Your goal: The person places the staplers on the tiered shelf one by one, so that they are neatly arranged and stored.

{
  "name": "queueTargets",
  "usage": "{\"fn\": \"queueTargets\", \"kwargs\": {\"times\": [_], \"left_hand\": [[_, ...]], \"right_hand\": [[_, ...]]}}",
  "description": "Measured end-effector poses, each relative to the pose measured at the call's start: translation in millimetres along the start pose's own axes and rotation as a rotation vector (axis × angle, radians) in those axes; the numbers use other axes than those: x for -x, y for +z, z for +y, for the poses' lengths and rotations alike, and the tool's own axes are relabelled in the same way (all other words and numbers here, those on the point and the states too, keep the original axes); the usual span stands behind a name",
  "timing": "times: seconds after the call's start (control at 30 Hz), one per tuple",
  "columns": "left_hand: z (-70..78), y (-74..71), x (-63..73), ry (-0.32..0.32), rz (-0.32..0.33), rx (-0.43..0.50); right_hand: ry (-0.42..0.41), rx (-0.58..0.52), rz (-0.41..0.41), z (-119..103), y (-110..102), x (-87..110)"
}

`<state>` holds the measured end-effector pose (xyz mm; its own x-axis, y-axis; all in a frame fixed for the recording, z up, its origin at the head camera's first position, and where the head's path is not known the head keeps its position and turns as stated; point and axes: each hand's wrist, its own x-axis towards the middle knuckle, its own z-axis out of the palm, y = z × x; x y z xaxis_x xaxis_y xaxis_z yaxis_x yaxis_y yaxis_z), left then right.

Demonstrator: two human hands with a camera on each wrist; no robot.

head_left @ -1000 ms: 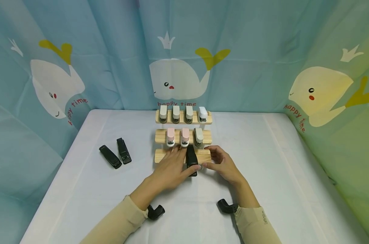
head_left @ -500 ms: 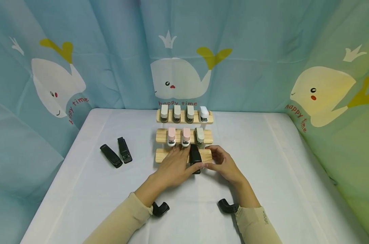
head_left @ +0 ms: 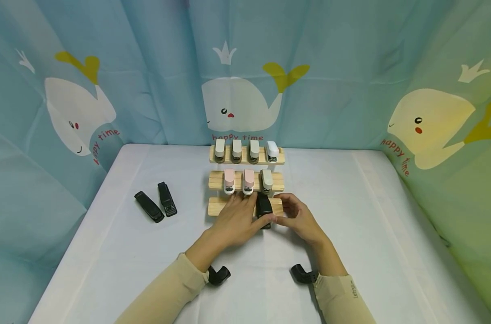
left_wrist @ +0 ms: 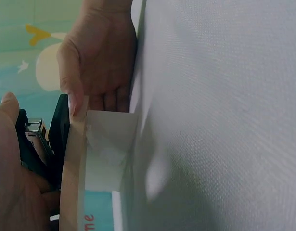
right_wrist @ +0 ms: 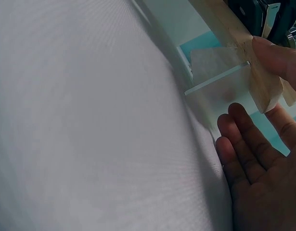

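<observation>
A black stapler (head_left: 264, 204) sits toward the right part of the lowest plank of a three-tier wooden rack (head_left: 218, 206). My left hand (head_left: 235, 222) holds it from the left, thumb at its front end and fingers reaching back under the middle tier. The left wrist view shows the stapler (left_wrist: 58, 130) with its arms spread apart over the plank. At the rack's right end is my right hand (head_left: 302, 220). Its thumb presses the plank's front edge and its index finger lies behind the plank's end (right_wrist: 265, 91); the other fingers extend below, near the clear support.
Two more black staplers (head_left: 149, 207) lie on the white table (head_left: 351, 225) left of the rack. Small grey and white staplers (head_left: 237, 150) line the top tier. Two pink staplers (head_left: 248, 181) and a grey one (head_left: 266, 181) stand on the middle tier.
The left hand and the black stapler have shifted right and slightly back along the lowest plank. My right hand has stayed at the rack's right end.
</observation>
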<state>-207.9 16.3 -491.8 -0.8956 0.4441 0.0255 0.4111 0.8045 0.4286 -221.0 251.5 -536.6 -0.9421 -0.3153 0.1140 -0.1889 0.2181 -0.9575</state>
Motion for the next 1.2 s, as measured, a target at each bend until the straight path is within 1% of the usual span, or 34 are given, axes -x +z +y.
{"fn": "queueTargets", "kwargs": {"times": [0.17, 0.37, 0.5, 0.67, 0.87, 1.2], "left_hand": [[1.8, 0.2, -0.6, -0.006, 0.001, -0.001], [3.5, 0.1, -0.4, -0.005, 0.007, 0.008], [2.7, 1.6, -1.3, -0.013, 0.005, 0.009], [1.7, 0.8, -1.1, -0.021, -0.001, 0.008], [-1.2, -1.7, 4.0, -0.027, -0.01, 0.011], [-11.0, -6.5, 17.2, 0.026, -0.015, 0.0]], "right_hand": [[-0.005, -0.001, -0.002, 1.0, -0.2, -0.4], [0.008, 0.008, 0.0, -0.8, -1.2, 0.9], [0.019, 0.009, -0.006, -2.5, -1.2, 1.6], [0.01, -0.006, -0.009, -2.8, -0.5, 0.6], [0.003, 0.0, 0.0, -1.9, 0.2, 0.3], [-0.011, 0.011, 0.002, 0.9, 0.0, 0.5]]}}
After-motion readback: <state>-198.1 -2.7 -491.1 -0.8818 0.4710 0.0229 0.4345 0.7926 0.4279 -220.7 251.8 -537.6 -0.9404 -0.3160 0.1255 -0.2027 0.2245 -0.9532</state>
